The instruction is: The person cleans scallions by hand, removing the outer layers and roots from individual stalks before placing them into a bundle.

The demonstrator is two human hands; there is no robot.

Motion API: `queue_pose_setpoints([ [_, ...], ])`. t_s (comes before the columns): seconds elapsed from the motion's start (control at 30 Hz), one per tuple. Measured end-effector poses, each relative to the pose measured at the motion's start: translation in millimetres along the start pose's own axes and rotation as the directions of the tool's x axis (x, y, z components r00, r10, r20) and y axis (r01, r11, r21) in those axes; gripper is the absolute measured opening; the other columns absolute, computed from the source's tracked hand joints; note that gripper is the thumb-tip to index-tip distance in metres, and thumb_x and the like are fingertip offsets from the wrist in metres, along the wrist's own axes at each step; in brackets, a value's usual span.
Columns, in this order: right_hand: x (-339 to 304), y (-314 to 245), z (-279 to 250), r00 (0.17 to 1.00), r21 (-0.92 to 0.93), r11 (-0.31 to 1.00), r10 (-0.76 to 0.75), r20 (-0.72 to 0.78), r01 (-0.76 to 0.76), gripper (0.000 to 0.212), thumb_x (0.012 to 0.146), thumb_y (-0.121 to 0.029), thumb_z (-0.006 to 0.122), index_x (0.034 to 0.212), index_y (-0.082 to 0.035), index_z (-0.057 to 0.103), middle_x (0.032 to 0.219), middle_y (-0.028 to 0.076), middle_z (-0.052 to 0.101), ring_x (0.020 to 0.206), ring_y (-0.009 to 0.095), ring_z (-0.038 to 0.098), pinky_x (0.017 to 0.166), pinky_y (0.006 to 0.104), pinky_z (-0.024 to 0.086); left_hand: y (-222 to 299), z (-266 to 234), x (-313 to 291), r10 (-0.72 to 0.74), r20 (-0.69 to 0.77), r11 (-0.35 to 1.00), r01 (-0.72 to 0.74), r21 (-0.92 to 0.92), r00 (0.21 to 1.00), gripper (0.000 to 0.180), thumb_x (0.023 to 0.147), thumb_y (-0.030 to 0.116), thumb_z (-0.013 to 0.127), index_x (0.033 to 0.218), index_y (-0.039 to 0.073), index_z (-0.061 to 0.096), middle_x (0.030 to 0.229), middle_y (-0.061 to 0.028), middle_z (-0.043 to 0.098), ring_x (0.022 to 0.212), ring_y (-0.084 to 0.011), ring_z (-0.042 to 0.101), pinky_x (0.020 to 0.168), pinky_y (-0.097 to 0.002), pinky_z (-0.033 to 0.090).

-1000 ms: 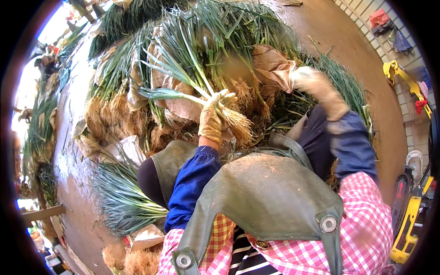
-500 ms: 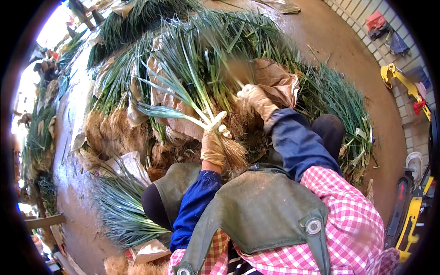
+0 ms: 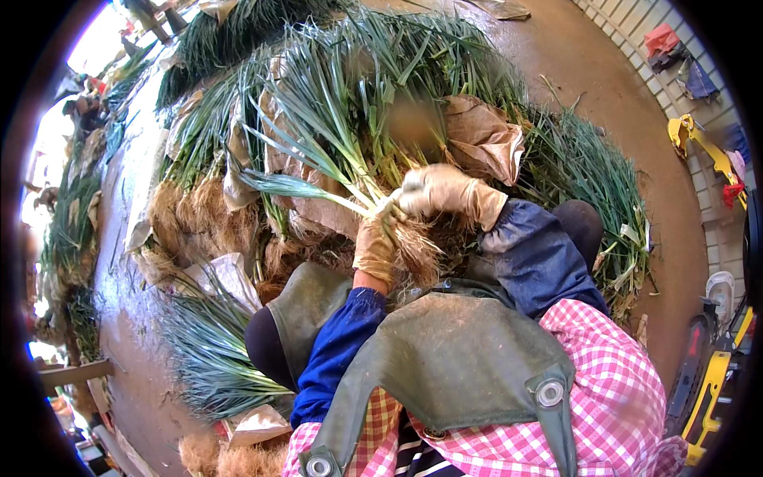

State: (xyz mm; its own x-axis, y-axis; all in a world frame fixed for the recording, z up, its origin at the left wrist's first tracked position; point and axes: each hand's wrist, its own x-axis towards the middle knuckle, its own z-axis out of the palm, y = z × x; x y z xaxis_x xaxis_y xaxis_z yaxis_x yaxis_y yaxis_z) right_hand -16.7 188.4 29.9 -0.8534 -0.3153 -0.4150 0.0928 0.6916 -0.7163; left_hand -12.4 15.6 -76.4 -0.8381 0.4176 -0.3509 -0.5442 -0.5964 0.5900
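Head view: both gloved hands, left hand (image 3: 375,248) and right hand (image 3: 439,191), grip a green-onion bunch (image 3: 342,171) near its roots, steadying it above the apron (image 3: 461,358).

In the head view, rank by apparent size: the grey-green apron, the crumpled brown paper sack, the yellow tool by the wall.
1. Grey-green apron, though nearest the camera.
2. Crumpled brown paper sack.
3. Yellow tool, smallest, but farthest away.
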Motion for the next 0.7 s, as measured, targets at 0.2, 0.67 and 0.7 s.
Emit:
queue_pose_setpoints([
  [0.2, 53, 2, 6, 0.958, 0.324, 0.946, 0.105, -0.267, -0.014, 0.049, 0.076, -0.042, 0.072, 0.099, 0.000, 0.063, 0.084, 0.011, 0.066, 0.075, 0.021, 0.060, 0.067, 0.0325, 0.047, -11, 11, -1, -0.055, 0.068, 0.998, 0.057, -0.030, 0.996, 0.021, 0.088, 0.012, 0.056, 0.098, -0.007, 0.058, 0.092, -0.0204, 0.067, 0.074, -0.0222, 0.066, 0.060, -0.0279, 0.052],
  [0.67, 54, 3, 23, 0.912, -0.065, 0.990, -0.143, -0.385, 0.128, 0.038, 0.092, -0.040, 0.052, 0.104, -0.006, 0.063, 0.089, 0.011, 0.066, 0.080, 0.026, 0.062, 0.072, 0.0373, 0.048, 3, 21, -13, -0.061, -0.116, 0.976, 0.035, -0.215, 0.991, 0.022, 0.084, 0.006, 0.055, 0.104, -0.002, 0.054, 0.076, -0.0111, 0.059, 0.062, -0.0215, 0.059, 0.052, -0.0318, 0.052],
  [0.7, 46, -3, 30, 0.946, 0.304, 0.923, -0.147, -0.289, 0.236, 0.034, 0.089, -0.036, 0.060, 0.098, -0.004, 0.065, 0.078, 0.006, 0.065, 0.069, 0.016, 0.059, 0.063, 0.0303, 0.047, -2, 0, 0, -0.015, -0.171, 0.987, -0.012, -0.159, 0.985, 0.021, 0.088, 0.012, 0.052, 0.103, -0.001, 0.055, 0.079, -0.0104, 0.060, 0.063, -0.0203, 0.059, 0.053, -0.0307, 0.052],
])
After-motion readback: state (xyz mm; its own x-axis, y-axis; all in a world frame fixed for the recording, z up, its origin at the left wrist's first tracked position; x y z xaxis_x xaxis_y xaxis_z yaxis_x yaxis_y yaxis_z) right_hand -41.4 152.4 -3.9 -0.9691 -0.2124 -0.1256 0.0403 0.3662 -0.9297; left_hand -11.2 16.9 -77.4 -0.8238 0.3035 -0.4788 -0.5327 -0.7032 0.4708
